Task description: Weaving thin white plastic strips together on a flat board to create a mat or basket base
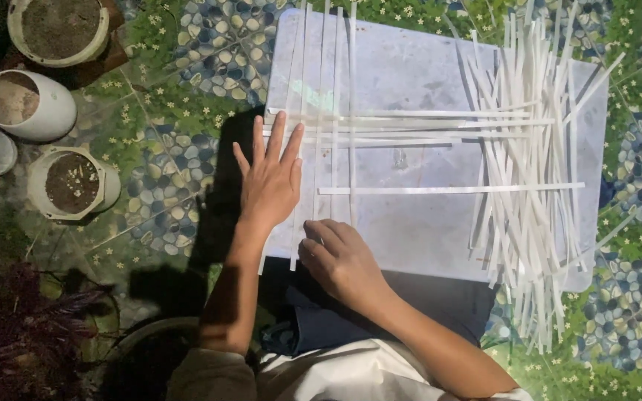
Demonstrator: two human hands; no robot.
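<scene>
Fingers spread wide, my left hand (270, 182) presses flat on the upright white strips (319, 111) at the left edge of the pale board (417, 223), forearm reaching straight up from my lap. My right hand (339, 260) is curled, fingertips pinching the lower end of 1 strip (294, 249). Thin, flat, papery strips cross in a loose weave; a loose pile (533, 171) lies at the board's right.

White strips (529, 148) cover a pale grey board (410, 230) at upper right, over a green floor (180, 141) patterned with blue-grey pebbles and tiny white flowers.
</scene>
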